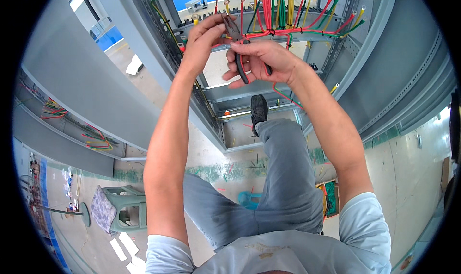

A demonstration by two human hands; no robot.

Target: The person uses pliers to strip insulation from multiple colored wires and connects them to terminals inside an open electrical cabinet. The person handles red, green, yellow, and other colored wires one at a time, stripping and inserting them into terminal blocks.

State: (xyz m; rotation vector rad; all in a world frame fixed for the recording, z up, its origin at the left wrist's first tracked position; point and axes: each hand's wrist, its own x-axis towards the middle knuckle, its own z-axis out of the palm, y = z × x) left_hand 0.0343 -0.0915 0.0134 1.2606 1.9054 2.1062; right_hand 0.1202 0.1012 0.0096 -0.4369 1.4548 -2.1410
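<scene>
I see a grey metal cabinet (225,108) standing open ahead, its perforated rails (338,48) running up both sides. A grey door panel (81,72) hangs to the left. My leg in grey trousers (283,178) extends forward, with the black shoe (259,109) planted on the cabinet's lower frame. On the floor at lower left stands a green plastic stool (126,207).

Across the upper part of the cabinet runs a wire bundle (278,14) of red, yellow and green conductors, tied together with black ties.

My right hand (269,61) is closed around the red-and-black handles of a pair of pliers (236,43); the pliers point up and left, just in front of the bundle. My left hand (201,38) is curled, its fingertips pinching at the pliers' nose. I cannot tell what lies between the nose and the fingers. A red-and-green wire (283,93) trails down below my right hand.
</scene>
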